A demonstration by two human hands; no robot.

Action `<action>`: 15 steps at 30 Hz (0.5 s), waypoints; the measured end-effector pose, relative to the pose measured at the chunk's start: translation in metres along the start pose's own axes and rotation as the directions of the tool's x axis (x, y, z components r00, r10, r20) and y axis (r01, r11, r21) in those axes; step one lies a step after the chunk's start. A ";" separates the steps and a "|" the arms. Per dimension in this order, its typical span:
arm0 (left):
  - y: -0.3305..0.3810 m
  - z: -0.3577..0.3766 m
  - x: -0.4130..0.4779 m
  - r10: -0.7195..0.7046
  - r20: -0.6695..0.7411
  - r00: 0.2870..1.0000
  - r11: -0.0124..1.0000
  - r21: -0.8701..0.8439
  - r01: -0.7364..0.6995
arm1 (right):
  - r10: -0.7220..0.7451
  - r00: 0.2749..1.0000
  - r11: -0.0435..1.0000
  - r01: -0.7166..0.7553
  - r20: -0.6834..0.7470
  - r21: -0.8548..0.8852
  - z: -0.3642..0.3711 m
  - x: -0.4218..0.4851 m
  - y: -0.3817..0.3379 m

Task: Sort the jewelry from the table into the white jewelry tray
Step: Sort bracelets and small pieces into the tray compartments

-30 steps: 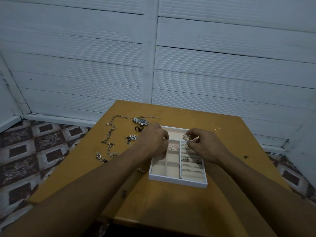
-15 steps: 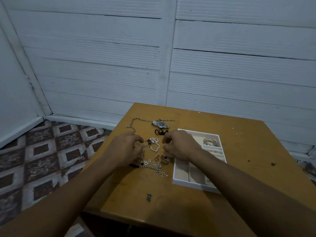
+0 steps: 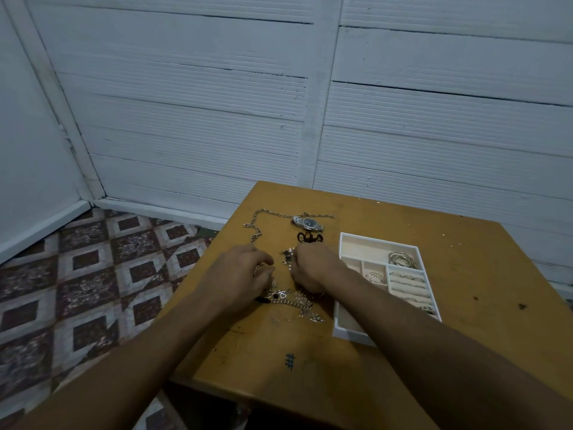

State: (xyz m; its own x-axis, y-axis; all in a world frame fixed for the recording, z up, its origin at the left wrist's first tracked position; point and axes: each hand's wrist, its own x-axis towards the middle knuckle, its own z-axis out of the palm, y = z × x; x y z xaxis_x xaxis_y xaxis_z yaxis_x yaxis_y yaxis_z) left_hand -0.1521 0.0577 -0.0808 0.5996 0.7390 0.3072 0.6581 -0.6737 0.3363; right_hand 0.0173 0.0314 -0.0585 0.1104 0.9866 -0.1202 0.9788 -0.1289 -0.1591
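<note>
Nearest us, just left of the white jewelry tray's (image 3: 349, 332) front corner, a tangle of charm bracelets (image 3: 294, 303) lies on the table (image 3: 483, 308). These look like light, limp, slippery links, likely to snag one another. They are best pinched at a clasp or a single charm and lifted slowly. Just beyond, both hands are in the heap: the left hand (image 3: 245, 271) is curled with its fingertips down, and the right hand (image 3: 313, 268) is bunched knuckles-up beside the tray's left wall. I cannot tell whether either one pinches anything, because the fingertips are hidden. Farther on, left of the tray's back corner, lies a black looped piece (image 3: 308, 238). Beyond it is a wristwatch (image 3: 307, 224), heavier and stiffer, best gripped by the case, and a long chain (image 3: 256, 232). Bangles (image 3: 401, 259) sit in the tray's far compartment, and the right forearm covers the near cells.
</note>
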 end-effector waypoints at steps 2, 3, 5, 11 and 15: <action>0.000 -0.001 -0.001 0.000 -0.002 1.000 1.000 -0.004 0.000 | -0.015 1.000 1.000 0.015 0.027 -0.008 -0.002 -0.002 -0.001; 0.000 -0.001 -0.001 -0.002 -0.004 1.000 1.000 -0.011 0.002 | -0.026 0.999 1.000 0.026 0.027 -0.006 -0.003 -0.004 -0.001; 0.002 -0.002 -0.002 -0.008 -0.015 1.000 1.000 -0.030 0.007 | -0.039 0.999 0.999 0.039 0.001 0.033 -0.006 -0.008 0.001; 0.014 -0.002 -0.002 -0.102 -0.051 0.994 0.981 -0.170 0.092 | -0.033 0.992 0.882 0.086 -0.123 0.463 -0.032 -0.018 0.013; 0.034 -0.004 0.000 -0.134 -0.075 0.988 0.958 -0.266 0.110 | 0.033 0.976 0.767 0.112 -0.213 0.632 -0.045 -0.027 0.018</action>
State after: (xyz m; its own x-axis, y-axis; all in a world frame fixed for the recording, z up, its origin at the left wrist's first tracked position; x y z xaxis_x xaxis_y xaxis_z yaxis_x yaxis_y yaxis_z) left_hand -0.1314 0.0349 -0.0662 0.4701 0.8207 0.3247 0.5753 -0.5639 0.5924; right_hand 0.0394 0.0068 -0.0138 0.1767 0.9805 0.0864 0.6543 -0.0514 -0.7545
